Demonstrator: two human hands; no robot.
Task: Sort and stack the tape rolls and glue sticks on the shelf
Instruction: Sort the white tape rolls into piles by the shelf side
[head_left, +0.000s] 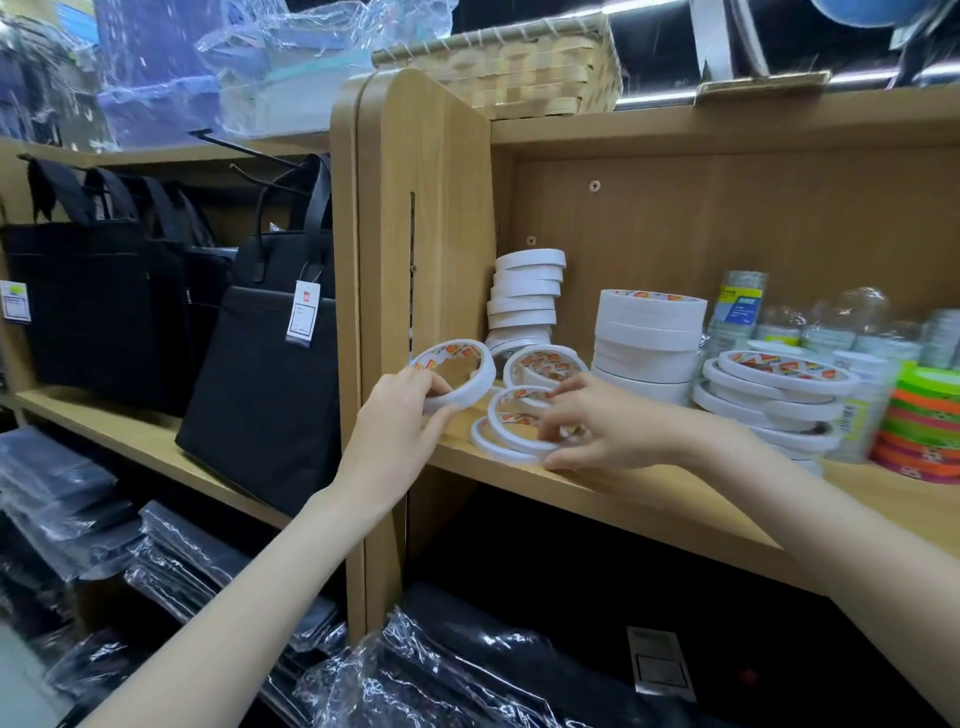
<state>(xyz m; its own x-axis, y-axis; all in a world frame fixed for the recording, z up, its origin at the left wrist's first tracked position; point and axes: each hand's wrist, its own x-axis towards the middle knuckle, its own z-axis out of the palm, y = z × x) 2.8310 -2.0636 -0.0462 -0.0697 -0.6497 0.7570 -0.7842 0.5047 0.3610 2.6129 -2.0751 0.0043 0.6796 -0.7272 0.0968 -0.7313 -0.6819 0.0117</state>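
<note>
My left hand (402, 415) holds a thin white tape roll (460, 371) tilted up at the left end of the wooden shelf (649, 493). My right hand (597, 423) reaches over a low pile of thin white rolls (511, 434) lying on the shelf, its fingers curled on the top ones. Another roll (543, 364) leans behind them. A tall stack of small white rolls (524, 301) stands at the back left. Wider white rolls (647, 345) are stacked in the middle, and thin rolls (774, 400) are piled to the right.
Clear tape rolls (743, 306) and orange-green rolls (922, 426) fill the shelf's right side. A wooden divider panel (415, 218) bounds it on the left. Black bags (260, 332) stand on the neighbouring shelf. Plastic-wrapped dark goods (467, 670) lie below. A woven basket (519, 62) sits on top.
</note>
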